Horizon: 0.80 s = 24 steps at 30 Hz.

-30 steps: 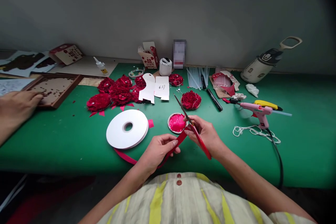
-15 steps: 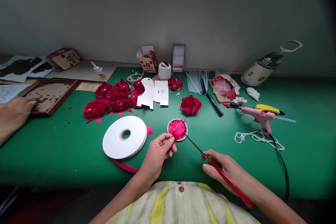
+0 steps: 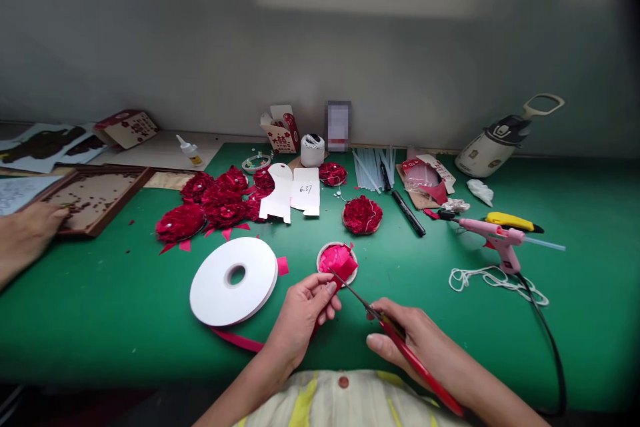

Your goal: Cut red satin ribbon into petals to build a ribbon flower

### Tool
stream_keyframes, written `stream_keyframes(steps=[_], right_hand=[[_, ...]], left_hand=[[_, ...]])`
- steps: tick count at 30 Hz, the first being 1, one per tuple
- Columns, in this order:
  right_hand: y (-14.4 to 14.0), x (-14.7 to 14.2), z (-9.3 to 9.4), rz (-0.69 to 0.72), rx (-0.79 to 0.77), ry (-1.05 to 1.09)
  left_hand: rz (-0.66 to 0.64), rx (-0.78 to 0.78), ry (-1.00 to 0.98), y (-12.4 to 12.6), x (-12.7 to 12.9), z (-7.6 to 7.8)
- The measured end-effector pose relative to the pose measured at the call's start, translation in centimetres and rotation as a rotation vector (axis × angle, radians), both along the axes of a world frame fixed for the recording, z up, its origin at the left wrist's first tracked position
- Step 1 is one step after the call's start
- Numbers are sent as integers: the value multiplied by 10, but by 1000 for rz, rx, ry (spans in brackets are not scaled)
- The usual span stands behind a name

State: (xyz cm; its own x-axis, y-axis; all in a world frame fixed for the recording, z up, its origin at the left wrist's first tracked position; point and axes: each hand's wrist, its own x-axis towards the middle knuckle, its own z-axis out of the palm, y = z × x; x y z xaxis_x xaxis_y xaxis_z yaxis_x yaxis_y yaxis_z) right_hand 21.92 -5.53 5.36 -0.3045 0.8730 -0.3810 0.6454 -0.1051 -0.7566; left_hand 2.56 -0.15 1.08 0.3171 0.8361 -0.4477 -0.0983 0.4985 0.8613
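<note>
Change since earlier: right hand (image 3: pixel 407 340) is sitting a touch closer to the left hand than half a second ago; scissors' tips are now reaching the ribbon piece at the left fingertips, where before they were pointing at the pink-filled disc. A second ago the scissors were raised over the ribbon, blades aimed at the far wall.
Landmark: white ribbon spool (image 3: pixel 233 279), lying flat on the green table (image 3: pixel 100 293).
Left hand (image 3: pixel 303 310): just right of the spool, fingers pinching the red ribbon (image 3: pixel 340 269) end, closed around it.
Ribbon run: strip is trailing from under the spool's near edge, rightward under the left hand, up to the fingertips.
Right hand: further right of the spool, gripping the red-handled scissors (image 3: pixel 395 333).
Scissors axis: long axis is running diagonally, handles near-right toward the person, tips pointing far-left toward the spool side; blades look nearly closed, gap too thin to tell.
Pink-filled disc (image 3: pixel 337 260): right of the spool, just beyond the left fingertips.
Finished red flowers (image 3: pixel 215 200): clustering behind the spool.
Glue gun (image 3: pixel 493 233): well right of the spool, cord trailing near.
Other person's hand (image 3: pixel 27 233): far left of the spool, resting at a wooden tray (image 3: pixel 90 190).
</note>
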Motion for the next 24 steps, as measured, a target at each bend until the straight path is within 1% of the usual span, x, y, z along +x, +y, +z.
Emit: stream_keyframes(steps=[6, 9, 14, 20, 24], right_hand=[[1, -2, 5, 2, 9, -16], [1, -2, 3, 4, 7, -27], [2, -3, -1, -6, 24, -42], [6, -2, -2, -2, 31, -82], [9, -1, -2, -8, 24, -114]], left_hand=[[-51, 7, 26, -2, 0, 2], [-61, 25, 37, -4, -1, 1], [-39, 36, 13, -5, -2, -2], [-47, -15, 8, -2, 1, -2], [-65, -13, 8, 0, 2, -1]])
